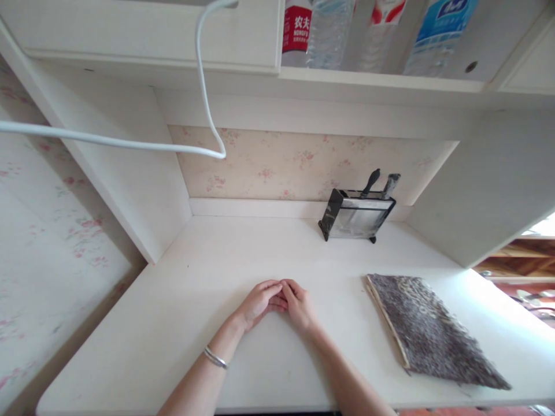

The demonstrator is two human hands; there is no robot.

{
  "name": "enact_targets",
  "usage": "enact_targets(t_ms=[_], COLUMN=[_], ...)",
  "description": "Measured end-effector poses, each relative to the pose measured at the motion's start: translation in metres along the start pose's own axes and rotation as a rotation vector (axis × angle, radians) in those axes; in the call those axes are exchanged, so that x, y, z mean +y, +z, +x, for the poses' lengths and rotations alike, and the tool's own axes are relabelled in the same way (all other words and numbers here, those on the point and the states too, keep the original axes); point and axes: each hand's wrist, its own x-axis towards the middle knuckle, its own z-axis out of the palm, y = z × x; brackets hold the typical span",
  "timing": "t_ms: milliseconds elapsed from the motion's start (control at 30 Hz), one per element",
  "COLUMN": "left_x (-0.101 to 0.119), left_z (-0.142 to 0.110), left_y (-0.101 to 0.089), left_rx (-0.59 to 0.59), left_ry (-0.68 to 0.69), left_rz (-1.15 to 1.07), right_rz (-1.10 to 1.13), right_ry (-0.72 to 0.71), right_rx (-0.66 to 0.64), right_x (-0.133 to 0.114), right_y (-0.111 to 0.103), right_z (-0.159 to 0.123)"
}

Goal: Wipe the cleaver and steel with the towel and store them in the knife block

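My left hand [261, 303] and my right hand [298, 302] rest together on the white tabletop [234, 242], their fingertips overlapping and touching. The fingers of both are curled and pressed together, with no object visible in them. A silver bangle [215, 357] circles my left wrist. Right of my right hand, apart from it, lies a folded grey-brown fluffy cloth [429, 329] with a pale edge.
At the back right stands a black-framed knife block [359, 222] with two handles sticking up. A white cable [151, 147] hangs across the upper left. Overhead, a shelf [381, 78] bears several plastic bottles [332, 34]. Side panels [121, 162] flank the desk.
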Motion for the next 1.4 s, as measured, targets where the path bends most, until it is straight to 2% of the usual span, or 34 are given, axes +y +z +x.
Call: enact_targets(t_ms=[700,1400], left_x=[0.0035,0.0042], left_z=[-0.0018,-0.0028], left_y=[0.0,0.0002], left_rx=[-0.016,-0.018], left_ry=[-0.009,-0.01], left_rz=[0.017,0.035], right_rz=[-0.135,-0.134], right_ry=[-0.031,-0.006], right_rx=[-0.006,-0.019], right_x=[-0.0004,-0.0017], right_y=[0.0012,0.0009], right_z=[-0.0009,-0.0005])
